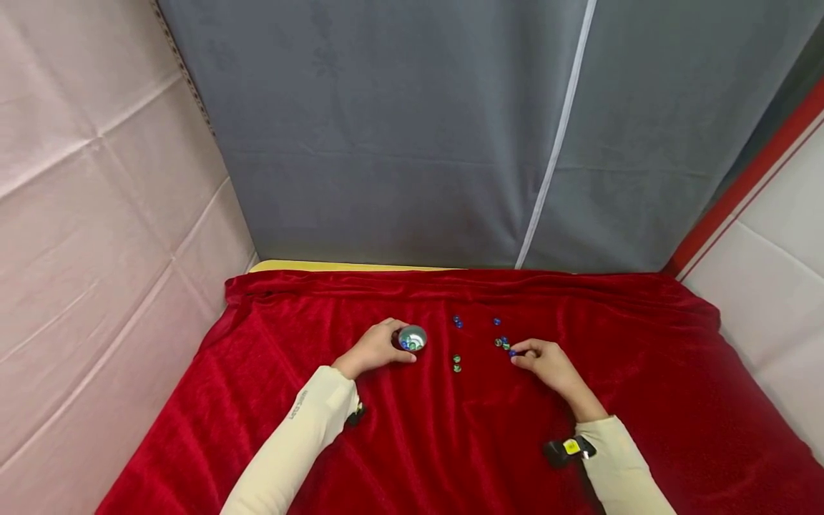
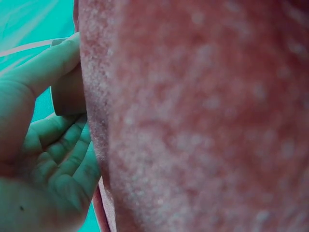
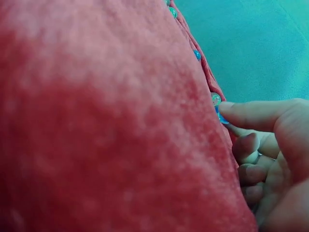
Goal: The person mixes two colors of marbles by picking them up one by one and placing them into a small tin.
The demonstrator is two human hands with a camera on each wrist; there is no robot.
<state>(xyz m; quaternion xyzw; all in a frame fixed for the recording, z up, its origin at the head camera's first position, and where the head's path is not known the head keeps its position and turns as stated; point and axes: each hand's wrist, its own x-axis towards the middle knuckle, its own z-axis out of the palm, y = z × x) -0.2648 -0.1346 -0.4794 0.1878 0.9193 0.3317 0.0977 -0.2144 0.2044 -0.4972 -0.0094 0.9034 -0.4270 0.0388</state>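
My left hand (image 1: 376, 349) grips a small round cup (image 1: 413, 329) from its left side, thumb at the near side; blue and green marbles show inside it. In the left wrist view the cup's wall (image 2: 67, 94) stands between thumb and fingers. To the right, my right hand (image 1: 547, 365) pinches a blue marble (image 1: 512, 352) between thumb and index finger, low at the cloth. Right beside those fingertips lie a green marble (image 1: 498, 342) and a couple of others in a loose cluster. The right wrist view shows the pinched blue marble (image 3: 222, 117) partly covered by the thumb.
Between the hands, two blue marbles (image 1: 456, 319) lie farther back and two green marbles (image 1: 457, 368) nearer. A single blue marble (image 1: 497, 322) sits behind the cluster. Red velvet cloth (image 1: 412, 443) with soft folds covers the table. A grey curtain (image 1: 399, 143) hangs behind.
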